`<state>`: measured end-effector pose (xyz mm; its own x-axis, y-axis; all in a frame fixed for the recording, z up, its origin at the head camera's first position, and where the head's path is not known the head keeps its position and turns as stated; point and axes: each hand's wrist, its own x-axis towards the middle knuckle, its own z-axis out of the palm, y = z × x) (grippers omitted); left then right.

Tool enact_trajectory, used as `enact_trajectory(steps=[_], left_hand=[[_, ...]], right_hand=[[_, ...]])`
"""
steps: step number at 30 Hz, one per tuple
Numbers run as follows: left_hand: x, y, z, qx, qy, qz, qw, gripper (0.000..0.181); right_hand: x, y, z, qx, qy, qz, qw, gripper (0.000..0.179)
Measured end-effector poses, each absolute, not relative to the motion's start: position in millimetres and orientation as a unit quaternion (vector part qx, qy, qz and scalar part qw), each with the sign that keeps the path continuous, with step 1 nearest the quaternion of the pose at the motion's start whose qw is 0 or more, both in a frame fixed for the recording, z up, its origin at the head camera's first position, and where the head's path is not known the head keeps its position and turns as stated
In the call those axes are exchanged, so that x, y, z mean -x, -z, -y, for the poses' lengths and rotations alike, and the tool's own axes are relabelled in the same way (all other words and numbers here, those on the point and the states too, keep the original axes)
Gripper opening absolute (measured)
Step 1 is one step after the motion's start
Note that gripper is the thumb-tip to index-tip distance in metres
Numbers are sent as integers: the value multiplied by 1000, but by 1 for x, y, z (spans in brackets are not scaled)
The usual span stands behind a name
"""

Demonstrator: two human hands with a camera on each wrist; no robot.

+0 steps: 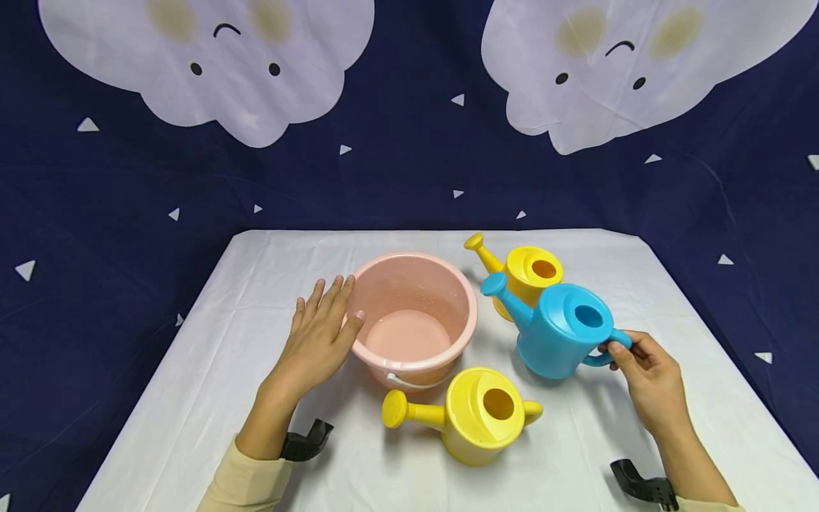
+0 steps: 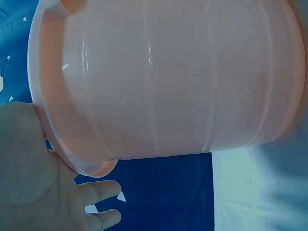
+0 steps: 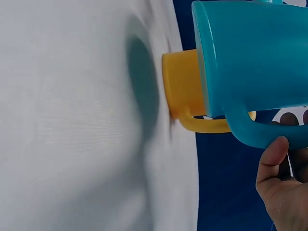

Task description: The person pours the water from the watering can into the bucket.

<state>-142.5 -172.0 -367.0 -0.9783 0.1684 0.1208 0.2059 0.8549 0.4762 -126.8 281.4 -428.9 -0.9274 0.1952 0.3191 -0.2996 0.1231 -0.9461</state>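
My right hand (image 1: 652, 380) grips the handle of a blue watering can (image 1: 563, 331), thumb on one side and fingers curled behind. In the right wrist view the blue can (image 3: 255, 57) hangs above the white cloth, its shadow below it. My left hand (image 1: 320, 338) rests at the left rim of a pink bucket (image 1: 409, 359), fingers straight and spread. The left wrist view shows the bucket's ribbed side (image 2: 178, 82) with the left palm (image 2: 29, 163) against its rim. Inside, the bucket shows a few droplets and a bare floor.
A yellow watering can (image 1: 483, 419) stands in front of the bucket, spout to the left. Another yellow watering can (image 1: 531, 267) stands behind the blue one. White cloth (image 1: 211, 370) covers the table, and a dark blue curtain (image 1: 409, 171) with clouds hangs behind it.
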Motion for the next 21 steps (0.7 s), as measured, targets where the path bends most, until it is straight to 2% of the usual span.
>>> enact_trajectory(steps=[21], left_hand=[[143,367,171,95,255,962,32,62]], right_hand=[[122,449,-280,-30,-562,812,154,10]])
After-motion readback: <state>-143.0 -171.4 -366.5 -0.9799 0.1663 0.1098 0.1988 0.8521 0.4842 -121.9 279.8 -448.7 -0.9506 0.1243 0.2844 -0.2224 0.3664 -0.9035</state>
